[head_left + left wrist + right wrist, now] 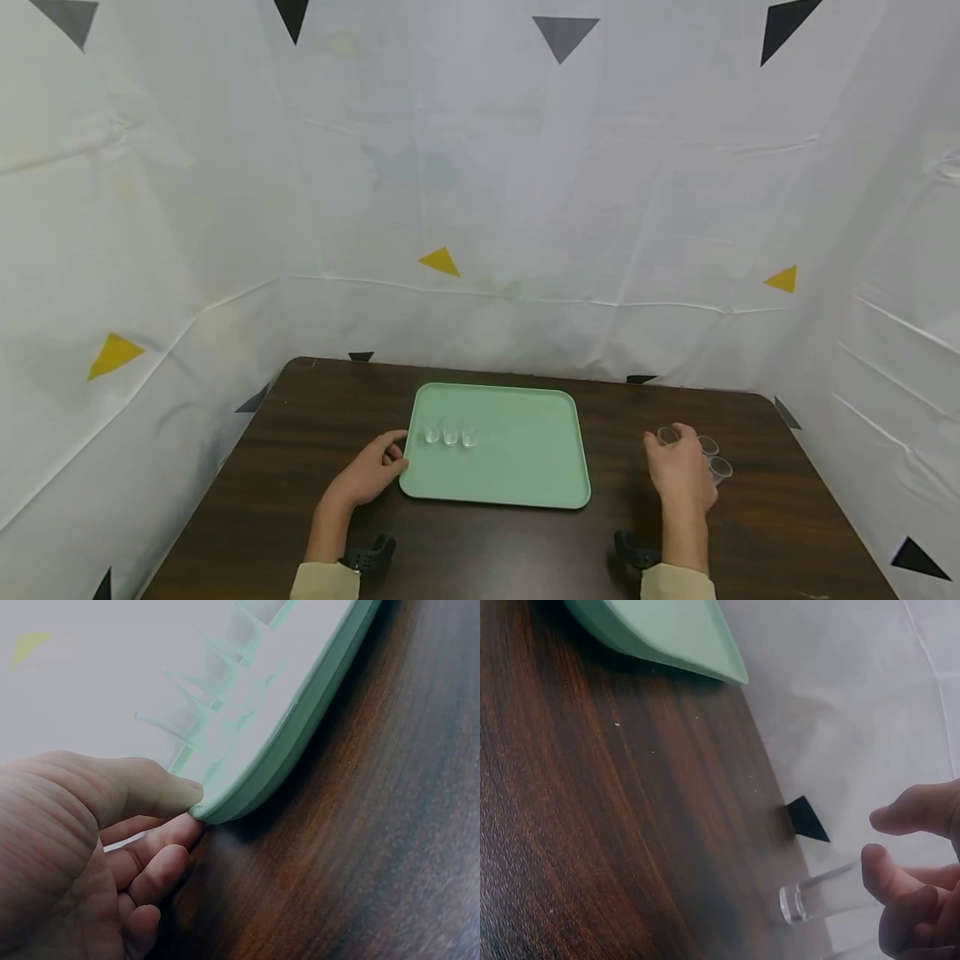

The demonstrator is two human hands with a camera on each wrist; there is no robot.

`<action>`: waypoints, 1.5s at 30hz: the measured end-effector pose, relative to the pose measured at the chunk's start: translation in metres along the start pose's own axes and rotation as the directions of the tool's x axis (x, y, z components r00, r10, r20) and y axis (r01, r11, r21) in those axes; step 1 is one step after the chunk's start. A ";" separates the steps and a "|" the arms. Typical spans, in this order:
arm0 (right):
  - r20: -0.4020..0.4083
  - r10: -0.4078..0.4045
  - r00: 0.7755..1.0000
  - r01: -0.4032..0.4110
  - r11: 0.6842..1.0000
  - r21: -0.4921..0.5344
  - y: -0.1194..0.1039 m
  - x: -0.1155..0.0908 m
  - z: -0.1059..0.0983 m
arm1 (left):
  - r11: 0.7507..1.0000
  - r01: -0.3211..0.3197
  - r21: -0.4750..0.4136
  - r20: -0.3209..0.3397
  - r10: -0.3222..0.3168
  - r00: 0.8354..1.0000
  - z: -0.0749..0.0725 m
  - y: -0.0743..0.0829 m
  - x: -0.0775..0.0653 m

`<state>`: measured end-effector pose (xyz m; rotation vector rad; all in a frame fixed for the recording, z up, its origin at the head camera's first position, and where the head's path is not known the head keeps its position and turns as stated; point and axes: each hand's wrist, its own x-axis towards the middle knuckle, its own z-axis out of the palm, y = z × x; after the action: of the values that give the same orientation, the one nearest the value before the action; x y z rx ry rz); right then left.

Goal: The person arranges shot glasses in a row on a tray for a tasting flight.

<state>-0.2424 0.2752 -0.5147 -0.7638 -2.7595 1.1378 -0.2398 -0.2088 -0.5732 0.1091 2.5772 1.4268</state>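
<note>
A pale green tray point(525, 450) lies on the table. Toward its left side, three small clear glasses point(450, 437) stand in a row. My left hand point(372, 469) pinches the tray's left edge, thumb on top of the rim and fingers below, as the left wrist view shows. Right of the tray, my right hand point(681, 475) is over a group of clear glasses point(720, 468), partly hidden by it. In the right wrist view, the thumb and index finger are apart, close to one upright glass point(829, 892), with no glass between them.
The dark wooden table point(495, 550) carries the tray and glasses. White sheeting point(480, 183) with grey, black and yellow triangles hangs behind and at both sides. Dark bands with a device are on both wrists.
</note>
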 end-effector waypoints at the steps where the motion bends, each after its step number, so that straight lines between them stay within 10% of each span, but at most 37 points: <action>1: 0.000 -0.002 1.000 0.002 1.000 -0.002 0.000 0.000 0.000 | 1.000 0.000 -0.001 -0.001 0.000 1.000 0.000 0.000 0.000; 45: 0.121 -0.025 0.992 0.020 0.999 0.043 0.020 0.009 -0.007 | 1.000 0.004 0.005 0.009 -0.004 1.000 0.000 -0.002 0.000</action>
<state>-0.2402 0.2960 -0.5249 -0.6786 -2.8239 1.2737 -0.2392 -0.2099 -0.5752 0.1112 2.5731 1.4154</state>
